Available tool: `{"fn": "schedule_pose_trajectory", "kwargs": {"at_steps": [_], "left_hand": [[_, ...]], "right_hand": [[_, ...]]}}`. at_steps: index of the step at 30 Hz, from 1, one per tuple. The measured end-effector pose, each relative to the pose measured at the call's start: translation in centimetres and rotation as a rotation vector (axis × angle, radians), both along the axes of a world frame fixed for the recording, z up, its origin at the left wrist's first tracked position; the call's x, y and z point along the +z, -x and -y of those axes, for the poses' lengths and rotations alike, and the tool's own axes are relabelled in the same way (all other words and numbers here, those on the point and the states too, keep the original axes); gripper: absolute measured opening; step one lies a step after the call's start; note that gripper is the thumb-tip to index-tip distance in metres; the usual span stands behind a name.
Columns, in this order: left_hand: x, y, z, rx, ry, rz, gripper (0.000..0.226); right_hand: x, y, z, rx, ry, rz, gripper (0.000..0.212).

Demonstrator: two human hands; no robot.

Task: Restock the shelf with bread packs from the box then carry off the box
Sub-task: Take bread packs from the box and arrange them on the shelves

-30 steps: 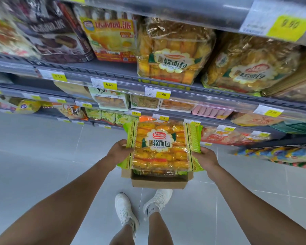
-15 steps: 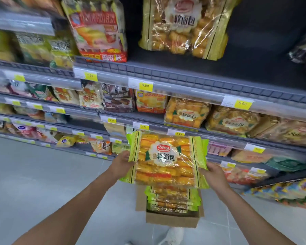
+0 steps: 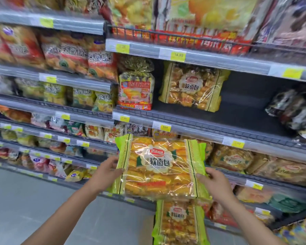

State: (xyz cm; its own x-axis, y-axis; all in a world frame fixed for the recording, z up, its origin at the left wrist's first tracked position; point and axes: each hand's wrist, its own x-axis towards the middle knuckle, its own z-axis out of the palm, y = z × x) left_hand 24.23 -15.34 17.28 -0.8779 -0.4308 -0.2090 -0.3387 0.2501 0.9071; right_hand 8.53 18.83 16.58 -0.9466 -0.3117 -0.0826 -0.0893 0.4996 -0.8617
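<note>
L hand (image 3: 106, 171), R hand (image 3: 214, 183) grip bread pack (image 3: 159, 167) by sides — grey shelf (image 3: 245, 110) ahead, floor (image 3: 25, 200) prob. pale tile.

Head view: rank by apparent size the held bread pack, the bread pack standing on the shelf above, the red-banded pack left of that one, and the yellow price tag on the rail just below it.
1. held bread pack, though its nearness to the camera inflates it
2. shelf bread pack
3. red-banded pack
4. yellow price tag
</note>
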Motion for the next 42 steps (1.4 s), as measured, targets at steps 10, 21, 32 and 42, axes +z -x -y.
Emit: {"fn": "schedule_pose_trajectory", "kwargs": {"at_steps": [10,21,32,42], "left_hand": [[7.3,7.2,-1.8,-0.014,0.117,-0.180,0.052],[11.0,20.1,-5.4,0.018,0.171,-0.263,0.055],[11.1,29.3,-4.5,0.111,0.153,-0.285,0.049],[9.2,36.5,-0.2,0.102,0.244,-0.332,0.046]], "right_hand": [[6.5,6.2,-1.2,-0.076,-0.051,-0.171,0.012],[10.7,18.1,-3.3,-0.223,-0.093,-0.205,0.020],[11.9,25.1,-0.8,-0.330,-0.104,-0.230,0.021],[9.9,30.6,3.2,-0.395,0.067,-0.219,0.033]]}}
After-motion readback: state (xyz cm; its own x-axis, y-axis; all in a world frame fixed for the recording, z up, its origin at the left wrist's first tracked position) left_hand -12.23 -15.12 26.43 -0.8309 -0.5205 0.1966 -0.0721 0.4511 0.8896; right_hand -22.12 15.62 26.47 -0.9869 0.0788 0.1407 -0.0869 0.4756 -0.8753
